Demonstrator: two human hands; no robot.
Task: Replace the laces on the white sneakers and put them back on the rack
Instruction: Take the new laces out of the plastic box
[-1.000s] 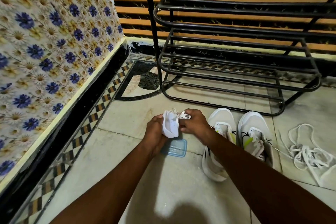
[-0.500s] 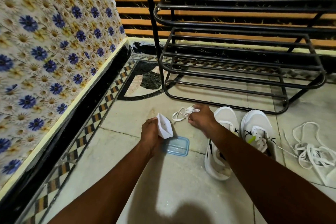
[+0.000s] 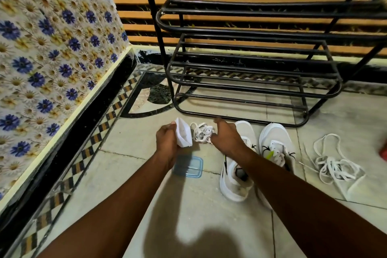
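Observation:
Two white sneakers without laces stand on the floor tiles, one [image 3: 236, 182] under my right forearm and one [image 3: 274, 142] beside it. My left hand [image 3: 167, 144] grips a small white paper packet [image 3: 184, 135]. A bundle of white laces [image 3: 202, 134] lies on the floor right of the packet. My right hand [image 3: 227, 136] touches the bundle at its fingertips, with one finger raised straight. The black metal shoe rack [image 3: 251, 81] stands just behind, its shelves bare.
A loose tangle of white laces [image 3: 335, 163] lies right of the sneakers. A clear blue-rimmed box [image 3: 188, 167] sits on the floor below my left hand. A floral-tiled wall [image 3: 52, 48] runs along the left. Something red [image 3: 384, 151] shows at the right edge.
The right hand pulled the lace bundle out of the packet and lowered it to the floor beside it. The left hand kept hold of the packet.

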